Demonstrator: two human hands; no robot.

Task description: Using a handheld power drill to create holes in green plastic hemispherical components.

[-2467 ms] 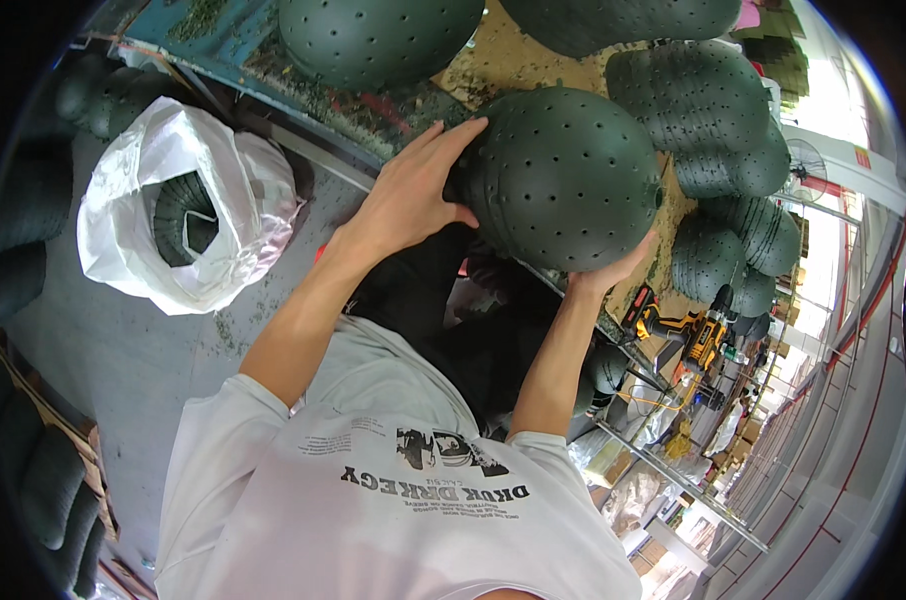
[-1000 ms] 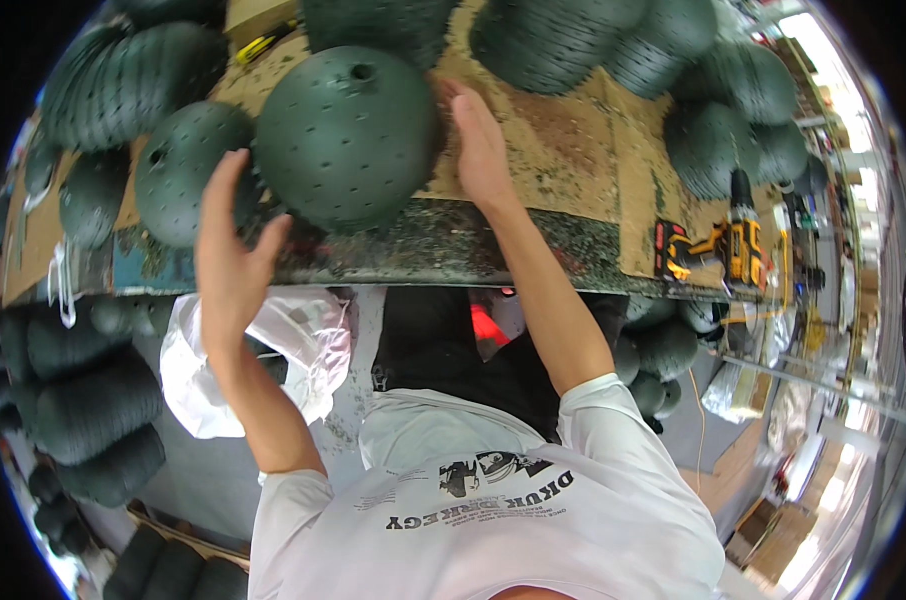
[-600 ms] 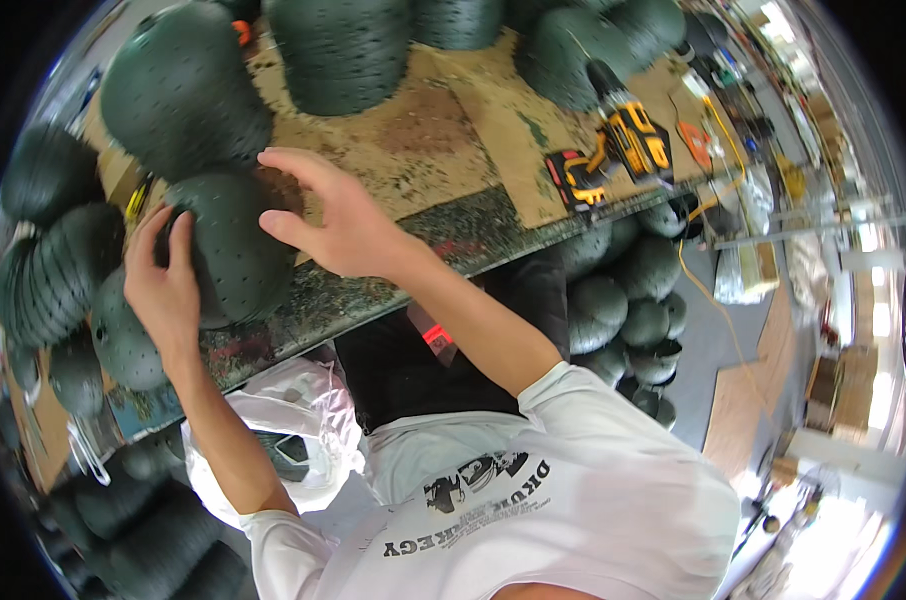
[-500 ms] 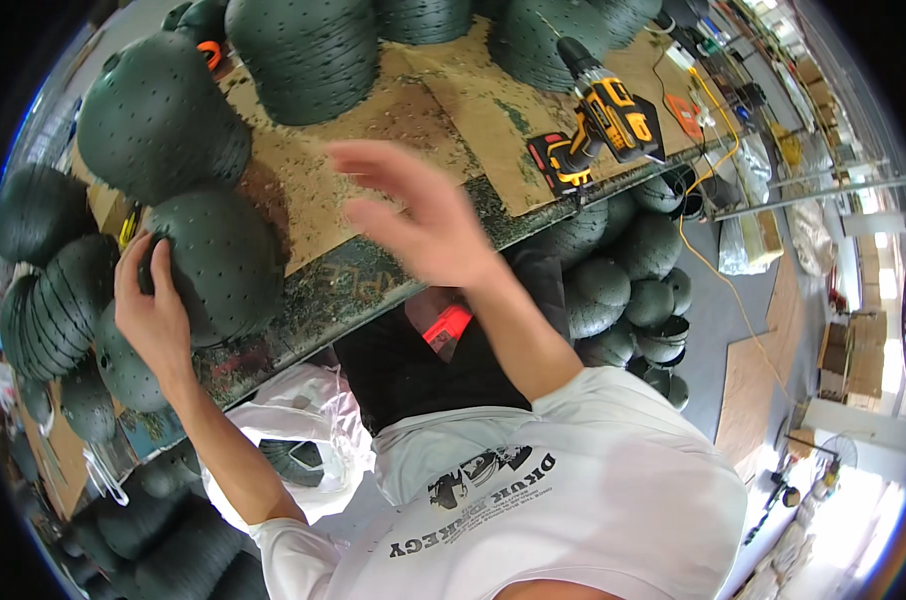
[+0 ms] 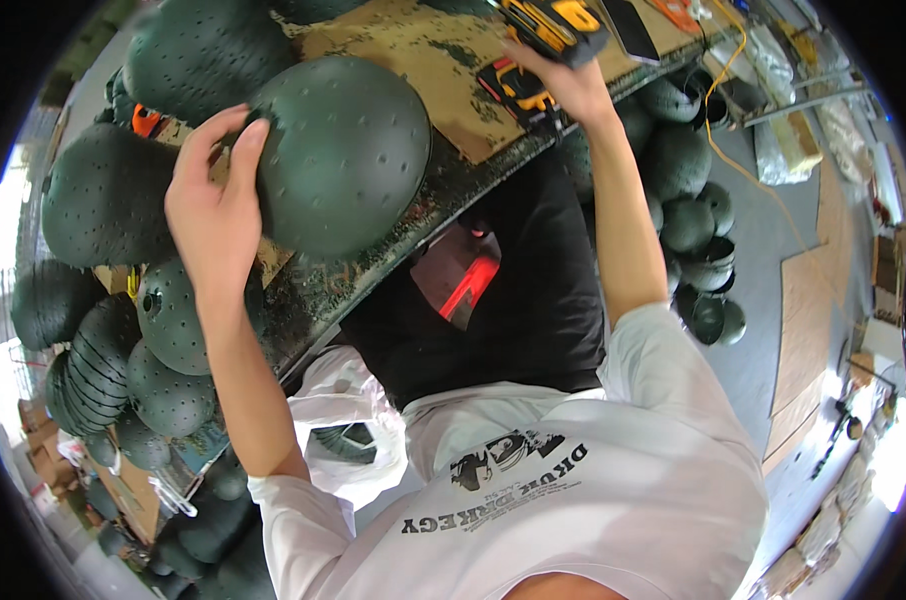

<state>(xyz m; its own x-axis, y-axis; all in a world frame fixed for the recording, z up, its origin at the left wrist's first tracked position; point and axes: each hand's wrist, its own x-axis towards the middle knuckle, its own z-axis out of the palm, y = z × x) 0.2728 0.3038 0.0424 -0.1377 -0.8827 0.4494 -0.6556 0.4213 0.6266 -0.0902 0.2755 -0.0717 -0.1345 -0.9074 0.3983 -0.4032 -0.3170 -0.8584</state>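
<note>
A dark green dome-shaped shell (image 5: 345, 155), dotted with small dimples or holes, is tilted up over the table's front edge. My left hand (image 5: 213, 205) grips its left rim, thumb and fingers closed on it. At the far right of the table, my right hand (image 5: 576, 90) is closed round the grip of a yellow and black cordless drill (image 5: 553, 25). Part of the fingers is hidden by the drill body, and its front end is cut off by the view's top edge.
Stacks of green shells (image 5: 198, 55) stand at the back left, more loose shells (image 5: 178, 320) left of my forearm. A dark phone (image 5: 630, 30) lies beyond the drill. Several shells (image 5: 688, 225) sit below the table's right side. A yellow cord (image 5: 718, 90) hangs there. A white plastic bag (image 5: 343, 385) is below the table edge.
My left hand has lifted the dome shell and brought it right, off the group of shells. My right hand has reached from mid-table to the drill and closed on it. The view has shifted.
</note>
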